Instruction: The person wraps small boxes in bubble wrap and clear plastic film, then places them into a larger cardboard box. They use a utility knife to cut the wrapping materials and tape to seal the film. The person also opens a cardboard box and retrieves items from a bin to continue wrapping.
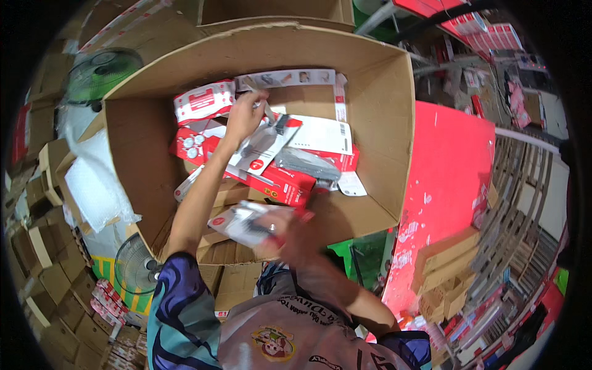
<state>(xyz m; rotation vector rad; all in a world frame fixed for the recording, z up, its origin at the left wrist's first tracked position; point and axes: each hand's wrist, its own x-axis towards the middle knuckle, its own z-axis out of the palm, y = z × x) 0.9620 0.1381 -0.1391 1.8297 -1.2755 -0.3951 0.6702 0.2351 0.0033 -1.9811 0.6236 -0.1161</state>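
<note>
Inside a large cardboard carton (370, 60), my left hand (247, 113) has its fingers curled on a pale strip-shaped item (268, 112). Beneath it lies a white-and-red blister card (259, 152) with a dark and clear item on it. My right hand (298, 236), blurred by motion, grips another white-and-red carded pack (240, 226) over the carton's near side. Long red printed boxes (282, 182), a white-and-red soft pack (203, 101), a white card (323, 134) and a grey item in clear plastic (307, 164) lie in the carton.
On the right is a red tabletop (448, 162) with a smaller cardboard box (444, 259). Bubble wrap (97, 180) and fans (104, 76) stand to the left. Stacked cartons (55, 277) fill the far left. Another open carton (277, 9) adjoins the far side.
</note>
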